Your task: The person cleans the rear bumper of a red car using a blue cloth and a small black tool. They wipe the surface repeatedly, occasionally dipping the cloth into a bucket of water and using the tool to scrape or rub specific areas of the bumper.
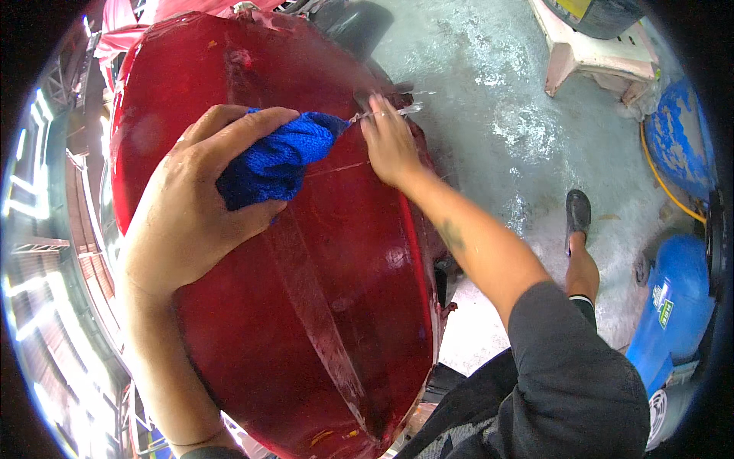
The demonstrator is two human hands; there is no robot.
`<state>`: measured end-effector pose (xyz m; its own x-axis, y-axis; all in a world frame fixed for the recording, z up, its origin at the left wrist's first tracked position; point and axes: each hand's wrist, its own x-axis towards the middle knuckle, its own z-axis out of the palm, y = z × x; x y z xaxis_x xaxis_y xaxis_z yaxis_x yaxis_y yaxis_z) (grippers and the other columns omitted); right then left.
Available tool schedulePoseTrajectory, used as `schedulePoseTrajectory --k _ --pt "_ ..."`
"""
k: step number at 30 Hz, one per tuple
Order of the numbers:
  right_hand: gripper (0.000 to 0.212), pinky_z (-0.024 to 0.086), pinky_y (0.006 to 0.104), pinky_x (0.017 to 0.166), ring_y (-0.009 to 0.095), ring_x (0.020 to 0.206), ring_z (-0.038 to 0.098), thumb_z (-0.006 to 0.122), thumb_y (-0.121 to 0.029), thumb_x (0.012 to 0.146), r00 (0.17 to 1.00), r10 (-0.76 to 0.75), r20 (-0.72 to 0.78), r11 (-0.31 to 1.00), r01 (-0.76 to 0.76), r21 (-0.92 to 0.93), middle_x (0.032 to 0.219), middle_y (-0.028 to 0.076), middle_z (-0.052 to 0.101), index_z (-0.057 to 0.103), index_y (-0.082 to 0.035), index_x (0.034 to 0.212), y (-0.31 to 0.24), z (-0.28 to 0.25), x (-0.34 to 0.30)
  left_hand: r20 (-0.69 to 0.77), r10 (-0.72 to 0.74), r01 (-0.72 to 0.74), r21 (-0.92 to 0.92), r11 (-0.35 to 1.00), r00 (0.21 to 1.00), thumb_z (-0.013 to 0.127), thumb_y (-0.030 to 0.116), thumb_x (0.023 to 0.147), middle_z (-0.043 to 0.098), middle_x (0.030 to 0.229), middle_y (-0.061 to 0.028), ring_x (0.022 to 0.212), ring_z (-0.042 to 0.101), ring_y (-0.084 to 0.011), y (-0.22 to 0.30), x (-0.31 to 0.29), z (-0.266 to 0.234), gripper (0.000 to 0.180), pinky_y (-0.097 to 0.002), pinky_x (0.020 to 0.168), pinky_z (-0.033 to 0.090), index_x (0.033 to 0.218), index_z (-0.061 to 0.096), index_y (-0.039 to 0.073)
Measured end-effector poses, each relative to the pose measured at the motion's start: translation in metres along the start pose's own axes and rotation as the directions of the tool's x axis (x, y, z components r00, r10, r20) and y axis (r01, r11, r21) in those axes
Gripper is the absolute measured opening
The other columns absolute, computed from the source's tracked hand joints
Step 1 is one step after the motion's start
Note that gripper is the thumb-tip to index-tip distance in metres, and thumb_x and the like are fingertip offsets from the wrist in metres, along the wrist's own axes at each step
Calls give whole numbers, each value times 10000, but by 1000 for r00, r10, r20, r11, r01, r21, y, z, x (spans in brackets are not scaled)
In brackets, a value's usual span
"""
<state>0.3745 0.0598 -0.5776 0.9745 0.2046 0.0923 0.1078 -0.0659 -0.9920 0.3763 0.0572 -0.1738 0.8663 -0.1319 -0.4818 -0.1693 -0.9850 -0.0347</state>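
Note:
A bunched blue cloth [283,157] is wrapped in the fingers of my left hand [183,191], above a glossy red vehicle panel [344,252]. Clear water [409,109] streams from the cloth's right tip towards my right hand [388,141]. That hand reaches over the panel's right edge area with its fingers stretched out, slightly blurred by motion. Whatever lies under its fingertips is hidden. The panel looks wet, with a raised crease and dull, scuffed streaks running along it.
Wet grey floor [489,115] stretches to the right. A whitish stool [585,57] with a dark bucket [604,15] on it stands far right. Nearer are a worn blue drum [680,145], a yellow hose [661,180] and a blue tank [673,298]. My sandalled foot [579,214] shows below.

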Motion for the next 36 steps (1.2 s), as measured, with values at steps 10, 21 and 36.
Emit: schedulePoseTrajectory --k 10,21,36 --pt "640 293 556 1328 461 1603 393 538 -305 1156 1000 -17 4 998 17 59 1716 309 409 382 42 1671 -14 -11 -105 25 -52 51 11 999 998 838 -6 679 679 1357 -155 1290 679 -339 -2 -5 1 821 -409 1158 494 1478 664 64" --pt "617 385 443 1269 403 1527 519 472 -424 1194 992 107 72 917 -126 377 1627 266 561 515 37 1601 8 -38 -22 -13 1 -2 -51 999 1000 824 63 729 700 1324 -179 1254 689 -383 -5 1 10 733 -434 1138 517 1448 678 59" --pt "567 369 557 1278 459 1529 485 578 -216 1139 981 -186 -50 977 190 91 1644 288 508 436 21 1634 24 -11 -40 40 -67 65 46 997 997 859 31 685 667 1364 -152 1284 676 -352 8 -2 9 838 -411 1146 496 1498 657 73"
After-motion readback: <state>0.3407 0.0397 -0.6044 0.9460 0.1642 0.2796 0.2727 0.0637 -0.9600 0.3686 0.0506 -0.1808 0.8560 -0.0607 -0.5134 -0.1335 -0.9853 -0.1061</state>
